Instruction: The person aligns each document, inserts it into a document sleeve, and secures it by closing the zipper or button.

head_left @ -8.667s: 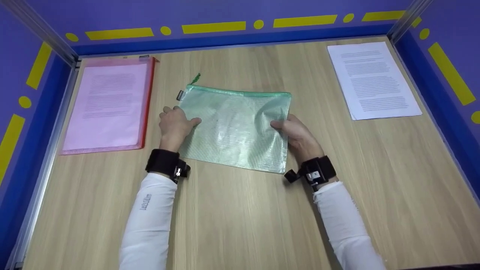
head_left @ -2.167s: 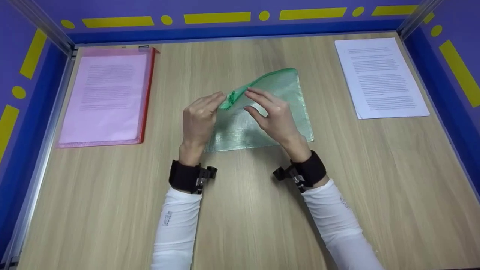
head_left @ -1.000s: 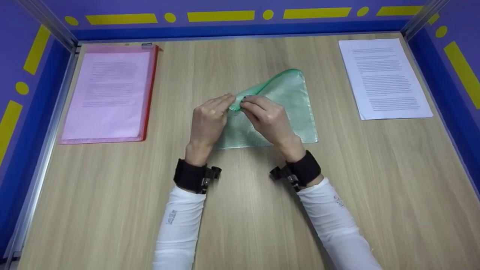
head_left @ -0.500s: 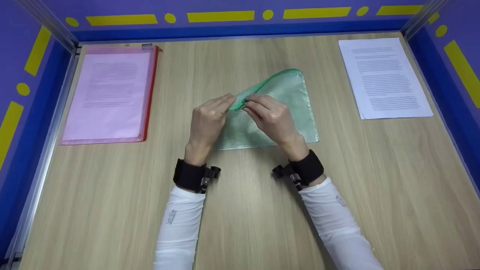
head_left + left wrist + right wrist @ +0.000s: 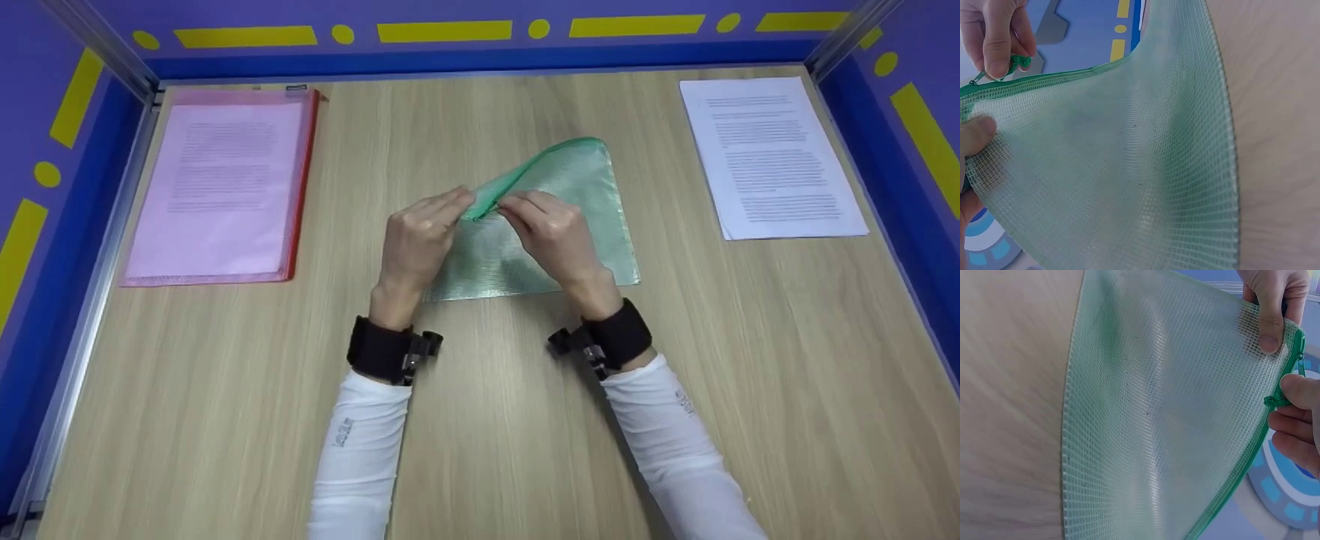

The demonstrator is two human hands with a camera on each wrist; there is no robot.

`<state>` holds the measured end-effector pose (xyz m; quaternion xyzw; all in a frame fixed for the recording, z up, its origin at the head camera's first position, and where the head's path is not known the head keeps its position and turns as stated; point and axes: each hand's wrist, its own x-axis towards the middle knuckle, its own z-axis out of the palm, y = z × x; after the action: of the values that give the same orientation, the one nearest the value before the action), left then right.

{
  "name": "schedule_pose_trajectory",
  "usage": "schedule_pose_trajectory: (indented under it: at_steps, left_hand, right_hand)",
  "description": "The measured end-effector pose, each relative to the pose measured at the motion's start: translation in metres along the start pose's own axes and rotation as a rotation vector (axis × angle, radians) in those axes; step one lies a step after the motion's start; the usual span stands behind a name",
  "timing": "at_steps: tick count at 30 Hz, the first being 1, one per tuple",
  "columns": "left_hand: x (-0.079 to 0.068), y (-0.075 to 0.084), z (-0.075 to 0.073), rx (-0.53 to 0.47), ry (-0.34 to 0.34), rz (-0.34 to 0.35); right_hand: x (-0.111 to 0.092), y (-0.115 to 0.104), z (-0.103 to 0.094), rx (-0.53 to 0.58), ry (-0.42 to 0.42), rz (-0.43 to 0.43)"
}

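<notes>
**Green mesh zip pouch [image 5: 487, 255] held up by a corner**

At mid-worktop [image 5: 480, 435], your left hand [image 5: 416, 232] pinches the pouch's raised left corner; your right hand [image 5: 553, 232] pinches the knotted pull cord [image 5: 1276, 401] beside it. The long axis runs left to right, the zip [image 5: 1234, 486] slanting from your hands to the far right corner, the bottom edge facing you. Print on your white sleeves [image 5: 356, 465] and the paper sheets [image 5: 772, 157] is too small to read.

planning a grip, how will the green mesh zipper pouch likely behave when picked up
The green mesh zipper pouch is probably floppy: its zipper curves with the left hand holding one corner raised. It's likely light, since the mesh looks thin and translucent. Its sheen hints it may be slippery.
</notes>
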<state>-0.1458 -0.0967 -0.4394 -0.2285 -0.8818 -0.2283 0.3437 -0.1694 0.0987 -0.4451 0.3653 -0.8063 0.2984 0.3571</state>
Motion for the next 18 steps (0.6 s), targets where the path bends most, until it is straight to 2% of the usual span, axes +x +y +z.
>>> schedule_pose_trajectory:
  at_steps: [8,13,18]
  left_hand:
    - [0.0,-0.001,-0.004,-0.026,0.027,0.007]
    - [0.002,-0.001,-0.002,-0.041,0.014,-0.006]
    - [0.001,-0.001,-0.001,-0.052,0.033,-0.01]
  right_hand:
    - [-0.002,0.009,0.0,-0.03,-0.021,0.073]
    - [-0.003,0.013,-0.002,-0.019,-0.019,0.109]
    - [-0.004,0.016,-0.002,-0.016,-0.035,0.136]
